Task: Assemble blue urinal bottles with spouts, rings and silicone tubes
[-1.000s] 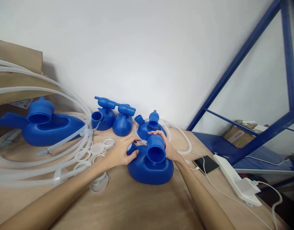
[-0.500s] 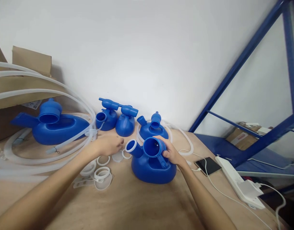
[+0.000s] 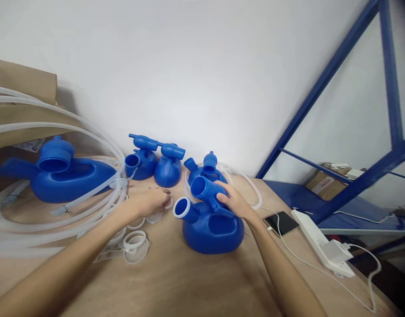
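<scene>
Here the right hand point(image 3: 233, 203) wraps the blue vessel's point(image 3: 212, 226) neck, steadying it at table centre; at nine o'clock, the left hand point(image 3: 149, 201) curls loosely over translucent rings point(image 3: 136, 241), grip unclear.

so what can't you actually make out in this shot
Head view only:
- Left hand: its fingertips cover the white rings beneath, so whether it grips one cannot be told.
- Right hand hides part of the blue container neck it grasps.
- Clear tubing runs off the left edge, blurred.
- Phone screen: dark, nothing readable.
- Boxes behind the blue frame: too small.
</scene>
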`<state>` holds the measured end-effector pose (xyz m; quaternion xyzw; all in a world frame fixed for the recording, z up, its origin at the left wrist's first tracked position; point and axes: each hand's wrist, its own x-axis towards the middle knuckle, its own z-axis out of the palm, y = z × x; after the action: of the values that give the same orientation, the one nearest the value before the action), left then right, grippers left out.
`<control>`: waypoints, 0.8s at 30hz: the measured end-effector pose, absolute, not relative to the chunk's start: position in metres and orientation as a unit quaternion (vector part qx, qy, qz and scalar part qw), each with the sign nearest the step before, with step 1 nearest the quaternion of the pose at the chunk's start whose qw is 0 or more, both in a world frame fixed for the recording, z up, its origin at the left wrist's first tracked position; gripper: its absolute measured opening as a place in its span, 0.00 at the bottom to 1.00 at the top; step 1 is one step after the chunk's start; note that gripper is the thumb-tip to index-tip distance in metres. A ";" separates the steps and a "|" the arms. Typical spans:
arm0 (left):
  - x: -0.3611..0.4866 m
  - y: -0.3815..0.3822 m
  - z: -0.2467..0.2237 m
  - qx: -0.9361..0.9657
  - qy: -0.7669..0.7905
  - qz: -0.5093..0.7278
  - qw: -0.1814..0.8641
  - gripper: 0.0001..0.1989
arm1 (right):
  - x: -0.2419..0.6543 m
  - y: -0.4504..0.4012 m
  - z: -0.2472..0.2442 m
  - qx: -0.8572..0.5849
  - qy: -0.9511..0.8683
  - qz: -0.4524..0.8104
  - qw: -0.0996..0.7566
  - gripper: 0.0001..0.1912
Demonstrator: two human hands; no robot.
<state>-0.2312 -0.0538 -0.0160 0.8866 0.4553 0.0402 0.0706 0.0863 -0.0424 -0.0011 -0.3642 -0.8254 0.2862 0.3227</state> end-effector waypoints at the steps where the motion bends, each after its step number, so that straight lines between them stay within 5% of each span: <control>1: -0.237 -0.053 -0.007 0.879 0.470 0.052 0.064 0.07 | 0.086 -0.044 0.003 -0.382 -0.825 0.271 0.317 0.36; 4: -0.248 -0.058 0.018 0.833 0.510 0.190 0.102 0.11 | 0.085 -0.051 0.012 -0.435 -0.823 0.219 0.293 0.31; 9: -0.227 -0.080 0.035 0.733 0.394 0.480 0.277 0.33 | 0.078 -0.060 0.017 -0.442 -0.818 0.165 0.329 0.30; 13: -0.198 -0.096 0.030 0.658 0.318 0.569 0.376 0.19 | 0.071 -0.065 0.016 -0.416 -0.823 0.167 0.348 0.30; 24: -0.191 -0.099 0.023 0.626 0.308 0.559 0.449 0.18 | 0.065 -0.071 0.017 -0.431 -0.813 0.146 0.364 0.26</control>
<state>-0.1906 -0.0994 0.0233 0.6259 0.3080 0.5586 0.4488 0.0650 -0.0705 0.0165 -0.4308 -0.8130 0.1457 0.3636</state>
